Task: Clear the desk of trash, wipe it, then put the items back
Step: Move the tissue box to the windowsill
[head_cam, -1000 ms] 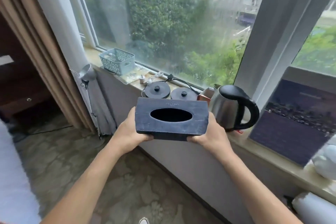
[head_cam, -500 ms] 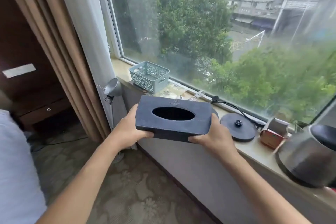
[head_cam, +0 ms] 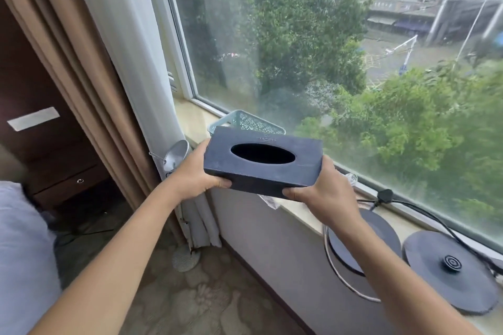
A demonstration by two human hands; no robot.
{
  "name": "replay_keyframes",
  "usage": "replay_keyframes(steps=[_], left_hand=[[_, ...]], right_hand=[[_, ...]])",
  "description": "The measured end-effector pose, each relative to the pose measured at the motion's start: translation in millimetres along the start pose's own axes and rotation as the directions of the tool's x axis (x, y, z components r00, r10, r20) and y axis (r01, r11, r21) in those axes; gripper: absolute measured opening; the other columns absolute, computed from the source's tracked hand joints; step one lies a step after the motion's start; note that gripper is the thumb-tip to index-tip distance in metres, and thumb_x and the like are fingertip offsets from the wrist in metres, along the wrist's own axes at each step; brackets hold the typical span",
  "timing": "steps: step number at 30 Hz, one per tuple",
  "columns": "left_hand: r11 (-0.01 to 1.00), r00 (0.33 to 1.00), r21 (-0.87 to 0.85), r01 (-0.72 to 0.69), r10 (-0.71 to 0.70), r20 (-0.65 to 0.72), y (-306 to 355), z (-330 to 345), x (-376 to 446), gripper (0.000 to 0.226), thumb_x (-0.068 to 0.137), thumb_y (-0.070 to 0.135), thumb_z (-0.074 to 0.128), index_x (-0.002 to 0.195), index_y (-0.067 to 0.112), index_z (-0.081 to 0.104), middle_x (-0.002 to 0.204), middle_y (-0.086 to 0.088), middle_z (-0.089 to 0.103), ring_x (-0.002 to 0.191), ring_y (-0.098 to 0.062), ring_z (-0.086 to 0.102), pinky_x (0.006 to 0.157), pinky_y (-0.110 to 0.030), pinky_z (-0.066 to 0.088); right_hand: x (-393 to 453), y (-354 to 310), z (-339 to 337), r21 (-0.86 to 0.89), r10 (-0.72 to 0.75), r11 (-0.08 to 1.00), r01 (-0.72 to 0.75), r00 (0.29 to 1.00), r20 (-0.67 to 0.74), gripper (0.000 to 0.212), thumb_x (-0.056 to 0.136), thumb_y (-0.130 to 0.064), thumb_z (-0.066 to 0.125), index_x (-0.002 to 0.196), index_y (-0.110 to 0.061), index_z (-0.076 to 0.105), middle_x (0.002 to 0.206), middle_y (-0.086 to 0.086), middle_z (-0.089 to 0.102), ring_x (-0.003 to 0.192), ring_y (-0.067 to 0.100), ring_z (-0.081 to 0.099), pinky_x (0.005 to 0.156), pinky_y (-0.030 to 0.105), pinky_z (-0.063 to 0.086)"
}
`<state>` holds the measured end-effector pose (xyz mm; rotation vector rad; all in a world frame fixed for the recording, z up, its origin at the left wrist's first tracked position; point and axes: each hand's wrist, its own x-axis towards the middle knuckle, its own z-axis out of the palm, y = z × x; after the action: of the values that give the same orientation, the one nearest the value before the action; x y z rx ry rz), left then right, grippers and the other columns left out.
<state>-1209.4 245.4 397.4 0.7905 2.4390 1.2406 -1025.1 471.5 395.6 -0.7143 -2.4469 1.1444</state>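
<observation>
A dark blue tissue box [head_cam: 261,171] with an oval opening on top is held in the air, just above the near edge of the window sill [head_cam: 190,122]. My left hand [head_cam: 194,171] grips its left end, thumb under the front edge. My right hand [head_cam: 324,193] grips its right end the same way. The box tilts slightly down to the right and hides most of a teal lattice basket [head_cam: 245,120] standing on the sill behind it.
Two black round kettle bases [head_cam: 451,269] lie on the sill at the right, with a black plug and cord [head_cam: 383,196]. A crumpled clear wrapper [head_cam: 269,200] lies under the box. White and beige curtains [head_cam: 114,68] hang left; a silver lamp head [head_cam: 177,155] is beside them.
Both hands carried the tissue box left along the sill, past the kettle bases, up to the teal basket. The kettle has left the view.
</observation>
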Motion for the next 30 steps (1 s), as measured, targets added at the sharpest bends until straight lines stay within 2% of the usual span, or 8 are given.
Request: replay_keyframes(steps=[3,8,11,14,17,21,25,30], left_hand=[[1.0,1.0,0.001,0.001,-0.001,0.005,0.3,-20.1,50.6,0.101,0.068,0.004,0.094,0.15,0.029,0.04,0.128,0.015,0.064,0.117,0.002,0.061,0.103,-0.032,0.051],[0.999,0.998,0.019,-0.026,0.025,0.066,-1.5,-49.5,127.0,0.092,0.07,-0.005,0.09,0.144,0.026,0.045,0.124,0.012,0.067,0.108,0.005,0.065,0.09,-0.02,0.055],[0.999,0.99,0.023,-0.047,0.044,0.137,-11.6,-64.9,171.2,0.096,0.069,-0.004,0.09,0.148,0.026,0.044,0.129,0.009,0.067,0.119,-0.006,0.064,0.1,-0.032,0.054],[0.997,0.971,0.019,-0.081,0.074,0.228,-24.7,-75.9,213.3,0.101,0.065,0.001,0.093,0.148,0.025,0.043,0.133,0.006,0.065,0.123,-0.01,0.062,0.104,-0.035,0.052],[0.993,0.942,-0.008,-0.114,0.111,0.318,-42.6,-82.4,251.0,0.101,0.059,0.01,0.091,0.147,0.025,0.042,0.135,0.007,0.064,0.124,-0.008,0.061,0.104,-0.033,0.051],[0.989,0.893,-0.022,-0.147,0.142,0.426,-69.3,-84.7,283.9,0.095,0.067,0.001,0.092,0.145,0.025,0.043,0.131,0.007,0.065,0.118,-0.006,0.063,0.101,-0.033,0.054],[0.978,0.844,-0.049,-0.204,0.201,0.497,-84.1,-83.2,301.9,0.089,0.074,0.0,0.089,0.144,0.024,0.04,0.127,0.008,0.064,0.107,0.005,0.064,0.084,-0.015,0.053],[0.967,0.801,-0.101,-0.235,0.252,0.542,-87.8,-86.0,310.6,0.086,0.075,-0.002,0.087,0.143,0.021,0.039,0.126,0.007,0.063,0.103,0.008,0.064,0.084,-0.017,0.054]], right_hand=[[44.7,-12.9,8.5,-0.014,-0.01,1.0,0.01,1.0,-0.025,0.068,0.064,-0.041,0.091,0.117,-0.034,0.047,0.111,-0.01,0.064,0.099,0.019,0.063,0.082,0.043,0.053],[103.1,-24.4,31.0,-0.014,0.054,0.998,-0.055,0.996,-0.067,0.069,0.066,-0.047,0.089,0.117,-0.024,0.049,0.105,-0.006,0.066,0.094,0.023,0.064,0.077,0.042,0.055],[130.5,-32.1,50.4,-0.024,0.102,0.994,-0.105,0.99,-0.095,0.068,0.067,-0.05,0.087,0.116,-0.023,0.048,0.105,-0.005,0.065,0.09,0.023,0.062,0.072,0.039,0.052],[149.0,-39.1,72.2,-0.032,0.159,0.986,-0.165,0.977,-0.141,0.068,0.067,-0.052,0.087,0.115,-0.023,0.048,0.102,-0.005,0.065,0.088,0.022,0.061,0.07,0.039,0.052],[158.1,-49.3,93.8,-0.028,0.23,0.971,-0.239,0.956,-0.185,0.065,0.069,-0.049,0.088,0.113,-0.025,0.047,0.104,-0.006,0.064,0.089,0.02,0.059,0.073,0.038,0.05],[160.0,-61.7,120.3,-0.032,0.302,0.948,-0.317,0.926,-0.226,0.06,0.071,-0.046,0.087,0.108,-0.035,0.042,0.109,-0.007,0.063,0.1,0.021,0.061,0.084,0.042,0.053],[159.9,-68.5,133.6,0.024,0.404,0.909,-0.416,0.867,-0.292,0.066,0.066,-0.046,0.09,0.116,-0.03,0.051,0.102,-0.013,0.066,0.099,0.019,0.064,0.085,0.043,0.055],[157.7,-74.3,143.2,0.062,0.439,0.893,-0.445,0.836,-0.33,0.067,0.064,-0.044,0.092,0.117,-0.033,0.051,0.103,-0.017,0.065,0.098,0.015,0.066,0.087,0.042,0.057]])
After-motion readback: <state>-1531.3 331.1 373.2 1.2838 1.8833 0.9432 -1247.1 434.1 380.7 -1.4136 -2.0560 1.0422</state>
